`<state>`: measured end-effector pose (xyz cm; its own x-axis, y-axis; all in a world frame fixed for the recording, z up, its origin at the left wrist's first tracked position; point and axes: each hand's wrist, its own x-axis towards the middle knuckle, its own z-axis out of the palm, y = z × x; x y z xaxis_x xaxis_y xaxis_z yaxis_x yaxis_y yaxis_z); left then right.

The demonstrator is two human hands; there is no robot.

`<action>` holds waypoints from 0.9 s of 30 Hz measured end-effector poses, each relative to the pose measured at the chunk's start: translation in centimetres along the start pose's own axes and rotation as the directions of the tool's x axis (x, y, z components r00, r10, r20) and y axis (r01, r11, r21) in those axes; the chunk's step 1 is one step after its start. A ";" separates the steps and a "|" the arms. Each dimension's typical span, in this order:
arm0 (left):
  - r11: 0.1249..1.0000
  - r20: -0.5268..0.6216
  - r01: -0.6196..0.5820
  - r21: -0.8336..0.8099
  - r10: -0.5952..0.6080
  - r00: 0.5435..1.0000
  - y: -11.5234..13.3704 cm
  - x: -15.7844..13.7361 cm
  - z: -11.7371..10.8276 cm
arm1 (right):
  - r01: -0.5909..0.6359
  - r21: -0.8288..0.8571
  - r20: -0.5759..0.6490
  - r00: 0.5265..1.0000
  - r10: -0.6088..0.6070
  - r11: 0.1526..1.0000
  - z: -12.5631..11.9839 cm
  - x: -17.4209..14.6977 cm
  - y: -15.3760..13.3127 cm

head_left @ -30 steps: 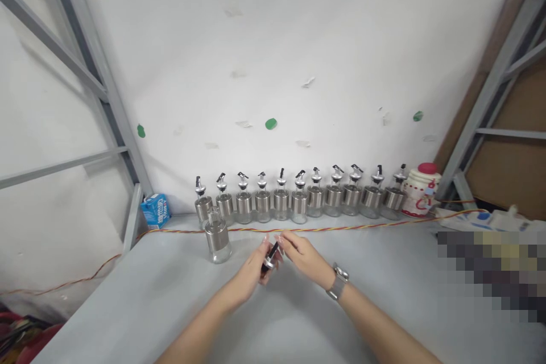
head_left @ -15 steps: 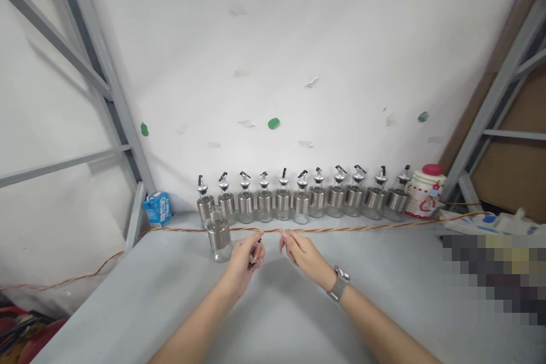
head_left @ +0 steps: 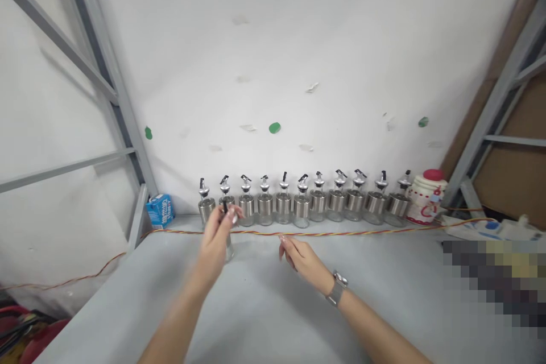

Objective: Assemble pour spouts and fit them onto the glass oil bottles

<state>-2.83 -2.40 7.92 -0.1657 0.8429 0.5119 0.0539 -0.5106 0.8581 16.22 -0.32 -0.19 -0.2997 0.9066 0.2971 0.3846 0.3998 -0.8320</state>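
My left hand is closed on a pour spout, whose black lever shows above the fingers. It is at the top of a glass bottle with a steel band, standing in front of the row. Most of that bottle is hidden behind the hand, so I cannot tell whether the spout sits in its neck. To the right, my right hand, with a watch on the wrist, hovers low over the grey table. Its fingers are curled together; anything inside them is hidden.
Several bottles with pour spouts stand in a row along the white wall. A twisted red-yellow cord runs before them. A blue carton stands at the left end, a white jar with red lid at the right.
My left hand has moved left and up, bringing the pour spout to the front bottle's top. My right hand has stayed almost in place. The view has shifted slightly.
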 end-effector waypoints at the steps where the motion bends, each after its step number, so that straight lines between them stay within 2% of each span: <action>1: 0.996 0.008 -0.054 0.074 0.054 0.999 0.4 0.9 -0.8 | 0.002 -0.003 0.005 1.000 -0.002 1.000 0.1 0.0 0.1; 3: 0.976 -0.038 -0.132 0.173 0.141 0.989 0.3 2.9 -2.5 | 0.006 -0.008 0.012 1.000 -0.006 1.000 0.2 0.0 0.2; 4: 0.975 -0.043 -0.125 0.186 0.135 0.990 -0.1 3.7 -3.2 | 0.007 -0.009 0.018 1.000 -0.007 1.000 0.3 0.0 0.2; 7: 0.993 0.027 0.010 0.114 -0.014 1.000 -2.2 5.5 -5.0 | 0.010 -0.007 0.051 0.999 -0.009 1.000 0.5 0.0 0.3; 9: 0.992 0.031 0.096 0.080 -0.098 0.995 -3.5 6.0 -5.6 | 0.012 -0.011 0.070 0.998 -0.011 1.000 0.5 0.0 0.2; 12: 0.989 0.060 0.139 0.045 -0.141 0.988 -4.4 5.9 -5.6 | 0.015 -0.014 0.076 0.997 -0.014 1.000 0.6 -0.1 0.0; 18: 0.988 0.164 0.152 0.003 -0.150 0.975 -3.9 5.5 -4.9 | 0.005 -0.001 0.092 0.996 -0.005 1.000 0.6 -0.2 -0.3; 27: 0.985 0.140 0.152 -0.083 -0.139 0.980 -4.4 4.6 -4.4 | 0.017 -0.022 0.112 0.994 -0.014 1.000 0.6 -0.4 -0.6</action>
<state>-8.13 2.96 6.37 -0.0324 0.9212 0.3878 -0.0536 -0.3890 0.9197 15.59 -0.98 -0.07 -0.4013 0.8799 0.2544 0.3986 0.4179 -0.8164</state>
